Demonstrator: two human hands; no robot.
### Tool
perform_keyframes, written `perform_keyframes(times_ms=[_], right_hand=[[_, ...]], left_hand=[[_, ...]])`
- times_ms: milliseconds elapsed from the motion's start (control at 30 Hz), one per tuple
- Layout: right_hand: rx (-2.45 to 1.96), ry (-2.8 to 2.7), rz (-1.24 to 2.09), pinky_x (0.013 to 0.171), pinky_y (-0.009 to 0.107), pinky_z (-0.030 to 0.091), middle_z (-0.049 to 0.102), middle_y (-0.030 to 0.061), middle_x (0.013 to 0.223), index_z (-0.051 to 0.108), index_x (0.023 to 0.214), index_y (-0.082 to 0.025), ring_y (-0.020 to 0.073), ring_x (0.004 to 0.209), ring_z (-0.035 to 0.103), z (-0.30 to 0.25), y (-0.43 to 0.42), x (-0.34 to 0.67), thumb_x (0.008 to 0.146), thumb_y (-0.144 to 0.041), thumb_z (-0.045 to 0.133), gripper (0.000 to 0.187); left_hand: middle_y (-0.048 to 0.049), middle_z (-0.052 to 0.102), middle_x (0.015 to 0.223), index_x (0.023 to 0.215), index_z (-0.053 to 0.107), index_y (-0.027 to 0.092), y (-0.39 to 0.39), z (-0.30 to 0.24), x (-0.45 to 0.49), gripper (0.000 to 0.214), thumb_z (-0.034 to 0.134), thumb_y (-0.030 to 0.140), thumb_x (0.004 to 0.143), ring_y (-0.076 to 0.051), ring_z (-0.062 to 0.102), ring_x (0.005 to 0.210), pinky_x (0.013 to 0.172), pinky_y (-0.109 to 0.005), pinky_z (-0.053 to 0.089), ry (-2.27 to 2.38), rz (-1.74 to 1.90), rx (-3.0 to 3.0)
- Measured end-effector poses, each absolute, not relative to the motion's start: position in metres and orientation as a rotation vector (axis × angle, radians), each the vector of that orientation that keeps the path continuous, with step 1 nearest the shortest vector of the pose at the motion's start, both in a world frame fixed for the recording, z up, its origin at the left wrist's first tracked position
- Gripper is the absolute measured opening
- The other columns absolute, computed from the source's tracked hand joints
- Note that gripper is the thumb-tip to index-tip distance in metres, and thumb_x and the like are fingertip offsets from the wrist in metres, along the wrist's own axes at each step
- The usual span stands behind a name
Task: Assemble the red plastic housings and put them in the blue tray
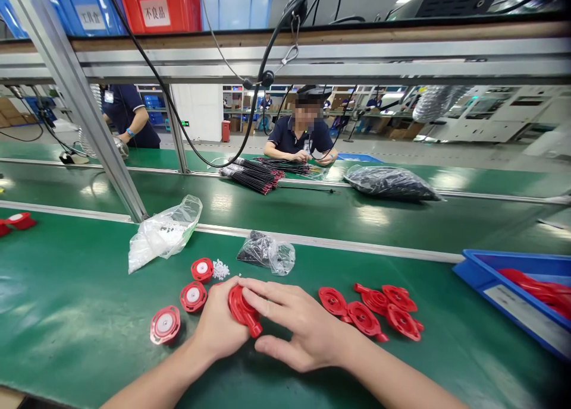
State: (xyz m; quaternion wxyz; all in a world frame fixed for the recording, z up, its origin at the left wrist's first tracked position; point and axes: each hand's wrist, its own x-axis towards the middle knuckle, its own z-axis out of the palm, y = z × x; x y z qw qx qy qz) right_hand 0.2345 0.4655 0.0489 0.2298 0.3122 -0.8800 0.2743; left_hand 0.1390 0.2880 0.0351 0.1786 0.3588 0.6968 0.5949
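My left hand is closed around a red plastic housing, round with a short spout that points down towards me. My right hand lies against the housing's right side, fingers stretched out and thumb apart. Left of my hands stand red round parts with white discs, one partly hidden behind my left hand. Small white pieces lie in a pile just beyond. Several red spouted housings lie loose on the green table to the right.
A clear bag of white pieces and a small bag of black parts lie along the metal rail. At the right sits a blue bin holding red parts. Beyond, a co-worker sits near bundled black cables. A metal post rises at left.
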Motion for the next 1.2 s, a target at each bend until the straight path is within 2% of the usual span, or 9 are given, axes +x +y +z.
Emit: perform_keyframes(times_ms=[133, 300, 467, 700, 867, 1033, 1200], right_hand=[[0.81, -2.408, 0.655, 0.109, 0.048, 0.052, 0.041, 0.0267, 0.157, 0.026, 0.162, -0.013, 0.0329, 0.143, 0.046, 0.039, 0.464, 0.232, 0.107, -0.041, 0.051, 0.067], [0.794, -2.351, 0.644, 0.106, 0.046, 0.055, 0.052, 0.0231, 0.15, 0.032, 0.161, -0.017, 0.0319, 0.132, 0.058, 0.037, 0.466, 0.23, 0.105, -0.039, 0.056, 0.065], [0.838, -2.369, 0.568, 0.101, 0.044, 0.057, 0.049, 0.0243, 0.151, 0.032, 0.16, -0.017, 0.0312, 0.135, 0.056, 0.041, 0.47, 0.231, 0.106, -0.032, 0.053, 0.06], [0.792, -2.416, 0.655, 0.099, 0.045, 0.056, 0.054, 0.0221, 0.148, 0.039, 0.157, -0.019, 0.0305, 0.129, 0.059, 0.04, 0.471, 0.233, 0.105, -0.034, 0.057, 0.057], [0.808, -2.376, 0.706, 0.098, 0.047, 0.056, 0.048, 0.0237, 0.152, 0.038, 0.157, -0.019, 0.0322, 0.127, 0.059, 0.034, 0.467, 0.232, 0.1, -0.026, 0.061, 0.062], [0.851, -2.371, 0.688, 0.094, 0.046, 0.057, 0.052, 0.0209, 0.15, 0.044, 0.153, -0.02, 0.0316, 0.121, 0.063, 0.039, 0.469, 0.235, 0.093, -0.017, 0.062, 0.063], [0.844, -2.333, 0.649, 0.098, 0.044, 0.056, 0.054, 0.0228, 0.147, 0.046, 0.151, -0.016, 0.0313, 0.127, 0.061, 0.038, 0.465, 0.235, 0.091, -0.013, 0.062, 0.062]], left_hand=[[0.0007, 0.064, 0.075, 0.083, 0.057, 0.017, 0.288, 0.037, 0.137, 0.02, 0.069, 0.012, 0.067, -0.016, 0.058, 0.073, 0.066, -0.027, 0.047, 1.963, 1.693, 0.958], [0.0039, 0.06, 0.07, 0.079, 0.053, 0.018, 0.287, 0.04, 0.137, 0.021, 0.064, 0.01, 0.063, -0.012, 0.046, 0.065, 0.059, -0.025, 0.04, 1.981, 1.645, 0.995], [0.0057, 0.059, 0.068, 0.076, 0.048, 0.02, 0.285, 0.037, 0.136, 0.024, 0.059, 0.008, 0.06, -0.01, 0.041, 0.061, 0.055, -0.026, 0.032, 2.169, 1.531, 1.067], [0.0051, 0.057, 0.065, 0.073, 0.043, 0.022, 0.284, 0.035, 0.136, 0.025, 0.061, 0.008, 0.062, -0.012, 0.045, 0.058, 0.055, -0.028, 0.03, 2.205, 1.495, 1.099], [0.0044, 0.056, 0.064, 0.073, 0.043, 0.023, 0.283, 0.034, 0.138, 0.026, 0.064, 0.01, 0.064, -0.013, 0.045, 0.057, 0.055, -0.028, 0.03, 2.23, 1.514, 1.128], [0.0041, 0.056, 0.067, 0.076, 0.04, 0.024, 0.283, 0.032, 0.14, 0.029, 0.061, 0.008, 0.064, -0.014, 0.047, 0.058, 0.056, -0.029, 0.029, 2.263, 1.497, 1.216], [0.0012, 0.059, 0.072, 0.08, 0.043, 0.023, 0.281, 0.027, 0.14, 0.026, 0.061, 0.01, 0.067, -0.018, 0.051, 0.062, 0.058, -0.031, 0.029, 2.323, 1.512, 1.242]])
